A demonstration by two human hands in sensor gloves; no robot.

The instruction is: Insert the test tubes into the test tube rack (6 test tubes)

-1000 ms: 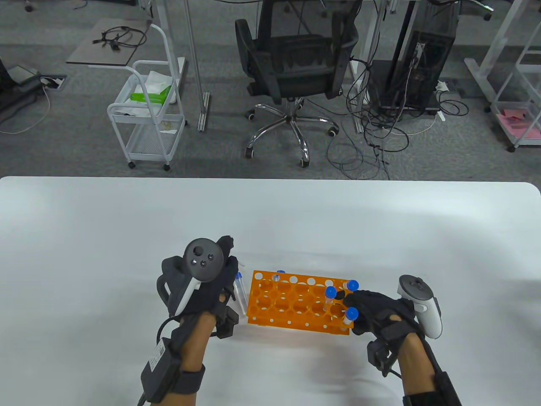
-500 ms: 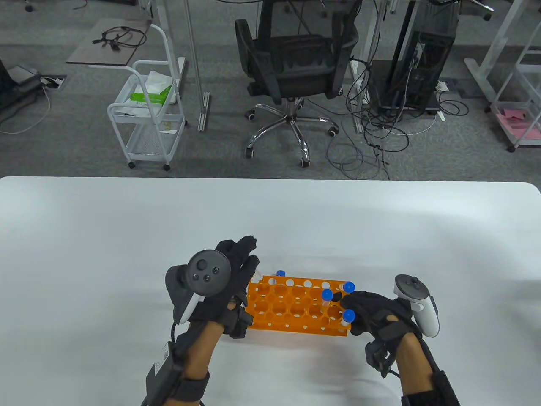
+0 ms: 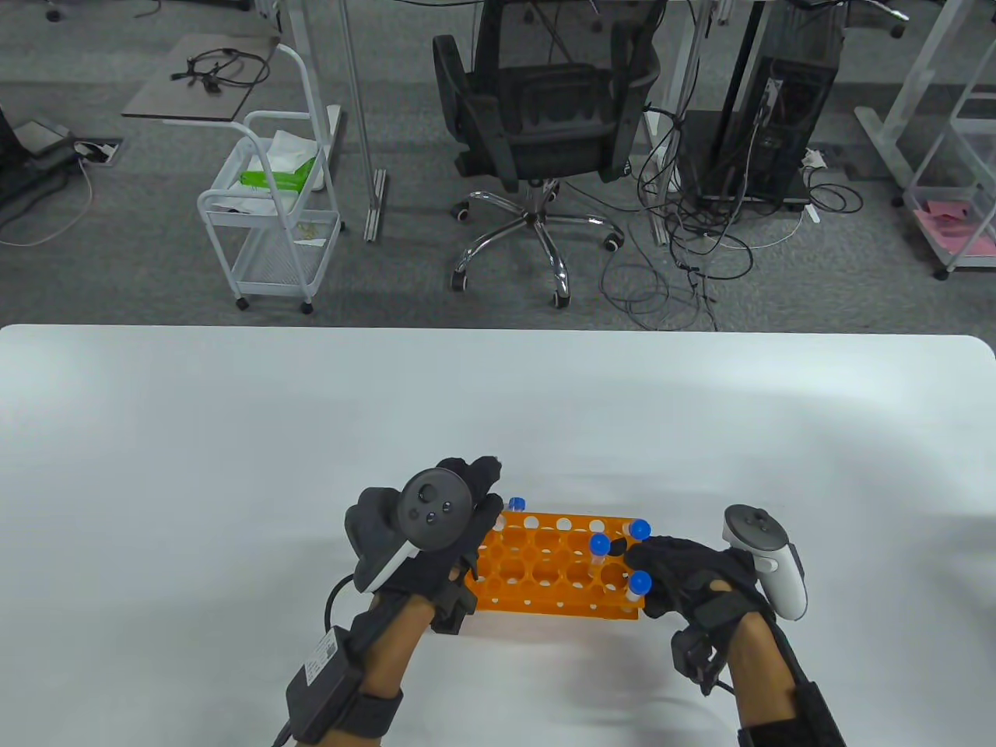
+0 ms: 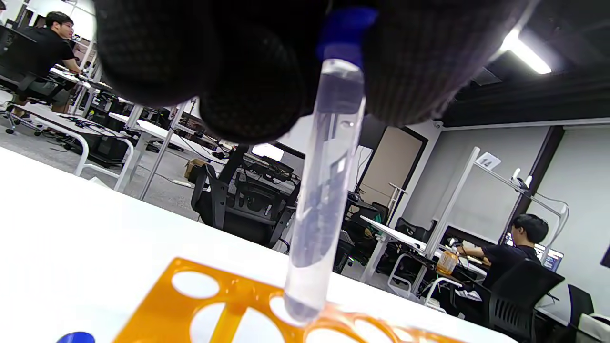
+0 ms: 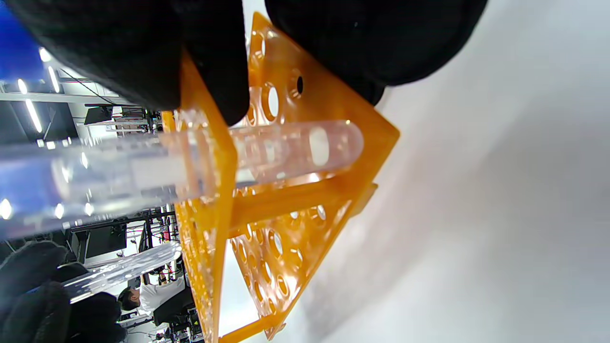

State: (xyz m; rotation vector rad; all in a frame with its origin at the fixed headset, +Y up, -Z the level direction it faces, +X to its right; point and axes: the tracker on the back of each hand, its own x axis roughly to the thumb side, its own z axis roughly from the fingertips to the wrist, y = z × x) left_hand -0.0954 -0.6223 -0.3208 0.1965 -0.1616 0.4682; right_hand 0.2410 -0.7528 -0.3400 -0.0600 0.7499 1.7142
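An orange test tube rack (image 3: 556, 576) lies near the table's front edge. Three blue-capped tubes stand at its right end (image 3: 600, 545), (image 3: 640, 529), (image 3: 640, 582), and one stands at the back left (image 3: 517, 503). My left hand (image 3: 476, 510) hovers over the rack's left end and pinches a clear blue-capped tube (image 4: 324, 190) upright by its top. The tube's tip sits at a hole of the rack (image 4: 162, 314). My right hand (image 3: 669, 572) grips the rack's right end (image 5: 333, 114), beside a seated tube (image 5: 271, 150).
The white table (image 3: 233, 467) stretches wide to the left, right and behind the rack. The left hand hides the table spot just left of the rack. An office chair (image 3: 545, 124) and a white cart (image 3: 272, 202) stand on the floor beyond the far edge.
My left hand has moved right from the table beside the rack to over the rack's left end, carrying a tube. The right hand and the rack have stayed nearly still.
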